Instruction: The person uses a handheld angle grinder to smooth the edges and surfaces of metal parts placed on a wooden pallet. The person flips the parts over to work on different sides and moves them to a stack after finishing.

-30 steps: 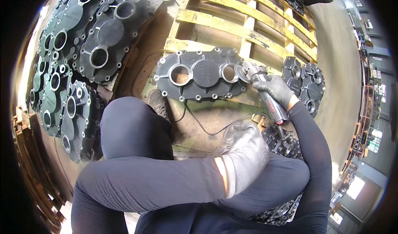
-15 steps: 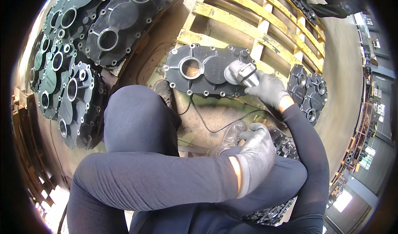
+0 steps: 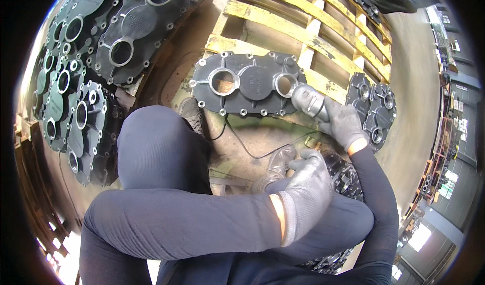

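Observation:
A black cast gearbox cover [image 3: 255, 85] with two round bores and bolt lugs along its edge lies flat in front of me. My right hand [image 3: 346, 126], in a grey glove, grips a silver handheld power tool [image 3: 310, 102]. The tool's head is at the cover's right end, beside the right bore; whether it touches the metal I cannot tell. Over my right thigh lies my left hand [image 3: 307, 186], also gloved, its fingers loosely curled with nothing visible in them.
Stacked black covers [image 3: 83, 111] stand at the left. A yellow slatted pallet [image 3: 283, 22] lies beyond the workpiece. More covers [image 3: 371, 106] sit right of my right hand. A black cable [image 3: 252, 155] loops across the floor by my boot [image 3: 278, 166]. Another person's dark sleeve [image 3: 399, 3] shows at top right.
My right hand has drawn the power tool rightward and toward me, off the right bore, which is now uncovered. My left hand stays on my thigh. The other person's gloved hand has left view.

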Action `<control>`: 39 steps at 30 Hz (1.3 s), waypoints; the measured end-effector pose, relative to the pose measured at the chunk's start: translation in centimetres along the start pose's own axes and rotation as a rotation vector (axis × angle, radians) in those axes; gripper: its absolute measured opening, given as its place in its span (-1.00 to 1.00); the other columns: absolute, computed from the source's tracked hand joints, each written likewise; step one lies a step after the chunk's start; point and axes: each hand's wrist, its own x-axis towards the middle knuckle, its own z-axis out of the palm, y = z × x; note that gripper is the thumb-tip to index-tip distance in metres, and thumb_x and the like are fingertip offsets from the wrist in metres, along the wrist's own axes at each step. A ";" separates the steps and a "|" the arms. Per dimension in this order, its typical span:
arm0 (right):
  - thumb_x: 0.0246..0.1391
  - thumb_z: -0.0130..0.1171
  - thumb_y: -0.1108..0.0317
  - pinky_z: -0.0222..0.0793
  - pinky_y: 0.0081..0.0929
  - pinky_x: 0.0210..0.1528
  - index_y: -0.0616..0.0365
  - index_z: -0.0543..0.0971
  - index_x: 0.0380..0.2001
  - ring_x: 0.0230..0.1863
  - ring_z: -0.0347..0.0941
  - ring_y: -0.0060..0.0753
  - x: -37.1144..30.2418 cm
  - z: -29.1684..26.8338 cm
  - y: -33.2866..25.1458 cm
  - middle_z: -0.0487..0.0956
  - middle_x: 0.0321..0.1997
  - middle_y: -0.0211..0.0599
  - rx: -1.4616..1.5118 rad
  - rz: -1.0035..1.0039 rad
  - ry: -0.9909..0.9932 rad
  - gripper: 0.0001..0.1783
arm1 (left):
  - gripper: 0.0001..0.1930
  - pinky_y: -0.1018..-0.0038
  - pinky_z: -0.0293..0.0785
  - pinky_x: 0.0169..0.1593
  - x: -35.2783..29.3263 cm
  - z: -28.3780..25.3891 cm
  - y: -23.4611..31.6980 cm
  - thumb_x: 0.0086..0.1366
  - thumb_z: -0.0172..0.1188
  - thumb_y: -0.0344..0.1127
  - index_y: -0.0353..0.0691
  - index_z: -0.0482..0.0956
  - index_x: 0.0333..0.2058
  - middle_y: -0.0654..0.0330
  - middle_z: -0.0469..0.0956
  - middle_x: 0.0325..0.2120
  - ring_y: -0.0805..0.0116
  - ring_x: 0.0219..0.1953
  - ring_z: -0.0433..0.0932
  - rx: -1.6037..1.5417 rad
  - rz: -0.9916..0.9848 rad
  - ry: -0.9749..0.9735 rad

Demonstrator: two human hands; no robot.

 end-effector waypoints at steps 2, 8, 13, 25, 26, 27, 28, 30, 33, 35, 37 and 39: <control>-0.05 0.48 -0.04 0.55 -0.11 -0.01 0.11 0.43 0.20 -0.16 0.68 0.02 0.7 0.2 1.1 0.70 -0.18 -0.05 0.134 0.178 -0.038 -0.18 | -0.78 0.13 0.41 -0.07 0.4 1.4 0.4 0.24 0.18 -0.26 -0.16 0.78 -0.29 0.18 0.64 -0.48 0.18 -0.35 0.61 0.138 -0.091 0.106; -0.05 0.46 -0.12 0.52 -0.18 0.06 0.27 0.61 -0.01 -0.11 0.67 0.08 3.5 -0.6 1.8 0.71 -0.10 0.12 0.773 0.332 -0.026 -0.28 | -0.82 0.26 0.34 -0.08 0.4 0.4 -0.2 0.22 0.19 -0.27 -0.13 0.77 -0.38 0.22 0.66 -0.48 0.21 -0.33 0.59 -0.010 -0.058 0.093; -0.05 0.49 -0.04 0.54 -0.30 -0.06 0.39 0.66 -0.11 -0.23 0.67 -0.19 6.3 0.1 1.1 0.73 -0.23 -0.01 1.046 0.292 -0.129 -0.33 | -0.81 0.30 0.36 -0.12 1.1 0.6 -0.6 0.20 0.20 -0.26 -0.16 0.76 -0.37 0.20 0.66 -0.43 0.21 -0.15 0.55 -0.108 -0.085 0.013; 0.11 0.49 -0.01 0.63 -0.39 -0.49 0.36 0.58 -0.08 -0.53 0.64 -0.33 0.0 1.7 0.3 0.65 -0.40 -0.17 1.632 0.576 -0.285 -0.39 | -0.80 0.34 0.36 -0.22 0.2 1.0 -1.0 0.21 0.18 -0.28 -0.26 0.72 -0.37 0.14 0.62 -0.43 0.23 -0.17 0.52 -0.046 -0.082 0.034; 0.12 0.49 0.04 0.64 -0.39 -0.46 0.35 0.57 -0.06 -0.51 0.65 -0.34 -0.8 2.4 0.3 0.65 -0.38 -0.16 1.646 0.569 -0.288 -0.41 | -0.79 0.34 0.36 -0.22 0.2 0.8 -1.1 0.22 0.18 -0.28 -0.27 0.72 -0.37 0.13 0.61 -0.43 0.23 -0.18 0.53 -0.047 -0.071 0.018; 0.12 0.49 0.06 0.64 -0.39 -0.47 0.35 0.56 -0.04 -0.49 0.65 -0.35 -1.4 3.0 -0.1 0.65 -0.36 -0.16 1.668 0.555 -0.281 -0.41 | -0.79 0.33 0.36 -0.22 0.3 0.5 -1.2 0.22 0.17 -0.28 -0.27 0.72 -0.37 0.13 0.61 -0.42 0.23 -0.19 0.53 -0.049 -0.065 -0.001; 0.11 0.50 0.08 0.64 -0.38 -0.47 0.35 0.55 -0.03 -0.48 0.65 -0.35 -2.1 3.5 -0.4 0.65 -0.33 -0.16 1.689 0.541 -0.275 -0.42 | -0.79 0.33 0.36 -0.22 0.4 0.5 -1.2 0.22 0.17 -0.29 -0.28 0.71 -0.36 0.12 0.61 -0.42 0.24 -0.20 0.53 -0.051 -0.059 -0.018; 0.07 0.53 0.11 0.63 -0.41 -0.31 0.34 0.55 0.02 -0.35 0.66 -0.39 -2.2 3.1 -1.2 0.66 -0.20 -0.14 1.598 0.495 -0.382 -0.38 | -0.78 0.34 0.36 -0.22 0.6 0.8 -1.0 0.22 0.17 -0.29 -0.29 0.72 -0.35 0.11 0.61 -0.42 0.24 -0.25 0.52 -0.054 -0.061 -0.036; -0.01 0.52 0.07 0.54 -0.21 0.08 0.34 0.51 0.16 -0.04 0.67 -0.16 -2.7 3.1 -2.1 0.70 -0.09 -0.13 1.173 0.211 -0.206 -0.23 | -0.78 0.35 0.36 -0.22 0.8 1.0 -0.9 0.22 0.17 -0.29 -0.30 0.72 -0.35 0.09 0.60 -0.41 0.25 -0.29 0.53 -0.068 -0.051 -0.040; -0.04 0.53 0.06 0.52 -0.15 0.11 0.31 0.50 0.18 0.00 0.65 -0.03 -3.0 2.9 -2.3 0.69 -0.02 -0.03 0.857 0.143 -0.030 -0.20 | -0.78 0.35 0.36 -0.22 1.1 0.9 -0.9 0.22 0.17 -0.29 -0.32 0.71 -0.35 0.07 0.60 -0.41 0.25 -0.31 0.53 -0.072 -0.048 -0.044; -0.09 0.53 0.07 0.50 -0.10 0.06 0.23 0.47 0.24 0.00 0.61 0.09 -2.6 3.2 -1.9 0.66 0.03 0.03 0.565 0.068 0.070 -0.15 | -0.77 0.34 0.36 -0.22 1.5 0.8 -0.8 0.21 0.17 -0.30 -0.33 0.71 -0.35 0.06 0.61 -0.41 0.25 -0.31 0.55 -0.070 -0.053 -0.057; -0.12 0.54 0.02 0.51 -0.11 -0.03 0.22 0.42 0.27 -0.08 0.63 0.00 -1.8 3.8 -1.4 0.66 -0.09 -0.03 0.394 -0.054 0.160 -0.07 | -0.77 0.34 0.37 -0.22 2.1 0.9 -0.7 0.21 0.16 -0.30 -0.34 0.71 -0.35 0.05 0.61 -0.41 0.24 -0.30 0.55 -0.074 -0.060 -0.081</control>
